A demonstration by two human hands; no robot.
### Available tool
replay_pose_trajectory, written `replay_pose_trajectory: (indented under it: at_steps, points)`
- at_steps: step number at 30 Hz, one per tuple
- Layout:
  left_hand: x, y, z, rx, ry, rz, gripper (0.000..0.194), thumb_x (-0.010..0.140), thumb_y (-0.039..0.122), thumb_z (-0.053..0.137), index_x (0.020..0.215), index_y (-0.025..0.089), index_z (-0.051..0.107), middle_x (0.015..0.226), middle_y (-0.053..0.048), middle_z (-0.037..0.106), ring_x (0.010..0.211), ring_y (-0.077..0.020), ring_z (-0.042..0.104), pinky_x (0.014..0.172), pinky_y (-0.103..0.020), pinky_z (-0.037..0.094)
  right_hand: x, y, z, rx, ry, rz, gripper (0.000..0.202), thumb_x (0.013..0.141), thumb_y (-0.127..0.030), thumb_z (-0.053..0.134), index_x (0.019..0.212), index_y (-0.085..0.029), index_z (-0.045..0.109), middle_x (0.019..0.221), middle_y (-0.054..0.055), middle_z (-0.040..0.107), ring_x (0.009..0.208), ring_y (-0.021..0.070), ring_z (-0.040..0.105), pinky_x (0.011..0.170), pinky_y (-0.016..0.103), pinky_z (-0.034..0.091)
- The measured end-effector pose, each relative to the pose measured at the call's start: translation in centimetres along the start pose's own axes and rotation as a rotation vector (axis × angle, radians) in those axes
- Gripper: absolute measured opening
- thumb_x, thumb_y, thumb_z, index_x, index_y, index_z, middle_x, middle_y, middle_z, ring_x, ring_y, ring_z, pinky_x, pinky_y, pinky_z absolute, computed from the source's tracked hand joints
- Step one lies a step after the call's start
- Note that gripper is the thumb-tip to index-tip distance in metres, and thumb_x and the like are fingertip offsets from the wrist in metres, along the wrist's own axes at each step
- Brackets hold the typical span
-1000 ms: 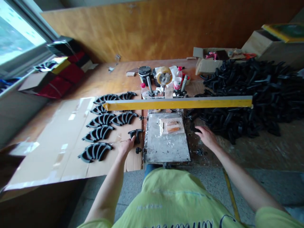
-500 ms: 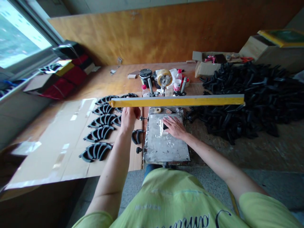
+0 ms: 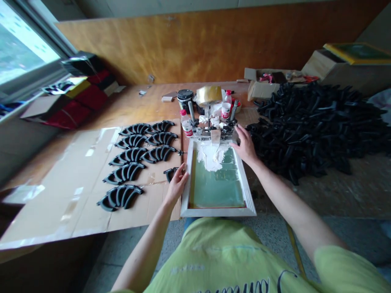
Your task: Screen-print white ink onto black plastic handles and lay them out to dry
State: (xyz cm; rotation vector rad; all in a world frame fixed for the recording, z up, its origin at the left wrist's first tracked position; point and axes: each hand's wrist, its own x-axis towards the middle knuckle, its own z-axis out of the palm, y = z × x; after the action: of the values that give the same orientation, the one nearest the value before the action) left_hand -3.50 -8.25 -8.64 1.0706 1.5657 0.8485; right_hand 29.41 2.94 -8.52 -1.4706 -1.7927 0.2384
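A screen-printing frame (image 3: 219,212) with a green mesh lies lowered flat in front of me. White ink (image 3: 210,156) is spread thickly over the far part of its mesh. At the frame's left side is my left hand (image 3: 176,182), its fingers apart and close to or touching the edge. My right hand (image 3: 245,147) is open beside the far right corner, fingers spread and holding nothing. A pale block (image 3: 215,136) stands at the frame's far end by the metal clamps. The metal plate and the small black piece are hidden under the screen.
Rows of curved black pieces (image 3: 124,196) lie on cardboard (image 3: 88,175) to the left. A large heap of black pieces (image 3: 320,126) fills the right. Behind the frame stand a black tub (image 3: 185,97), red-capped bottles (image 3: 186,122) and a tape roll (image 3: 209,95).
The raised screen has swung down flat over the plate. My left hand has come down and nearer along its left side; my right hand has left the black piece and moved to the far right corner.
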Motion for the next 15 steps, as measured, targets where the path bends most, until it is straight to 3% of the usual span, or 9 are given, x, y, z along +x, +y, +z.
replay_pose_trajectory:
  at_steps: [3,6,10,15]
  points:
    - [1.2,-2.6,0.7,0.029,-0.024,0.015,0.081,0.079,0.055,0.062,0.148,0.020,0.040,0.079,-0.001,0.068,0.062,-0.0135,0.059,0.054,-0.022,0.043,3.9,-2.9,2.6,-0.139,-0.197,-0.206,0.052,0.081,-0.021,0.068,0.131,-0.017,0.055,0.130,0.014,0.056,0.125,0.0281,0.048,0.105,0.044,0.041]
    - [1.9,-3.5,0.7,0.057,-0.021,0.023,0.074,0.081,0.055,0.059,0.145,0.020,0.045,0.087,-0.004,0.070,0.073,-0.0163,0.063,0.061,-0.023,0.047,5.1,-4.7,4.8,-0.294,-0.459,-0.200,0.024,0.084,-0.018,0.062,0.108,-0.015,0.065,0.103,0.012,0.067,0.101,0.0254,0.059,0.089,0.036,0.045]
    - [1.9,-3.6,0.7,0.068,-0.027,0.028,0.069,0.084,0.056,0.057,0.142,0.019,0.049,0.096,-0.006,0.071,0.083,-0.0189,0.065,0.071,-0.027,0.049,2.2,-6.0,5.6,-0.384,-0.529,-0.181,0.015,0.089,-0.015,0.052,0.095,-0.012,0.066,0.096,0.014,0.068,0.092,0.0238,0.059,0.078,0.032,0.042]
    - [1.9,-4.0,0.8,0.092,-0.015,0.059,0.065,0.086,0.055,0.055,0.140,0.019,0.051,0.104,-0.006,0.070,0.089,-0.0199,0.064,0.080,-0.030,0.049,-2.3,-7.5,3.2,-0.263,-0.647,-0.484,0.015,0.086,-0.009,0.052,0.087,-0.015,0.066,0.087,0.009,0.067,0.089,0.0208,0.057,0.069,0.028,0.037]
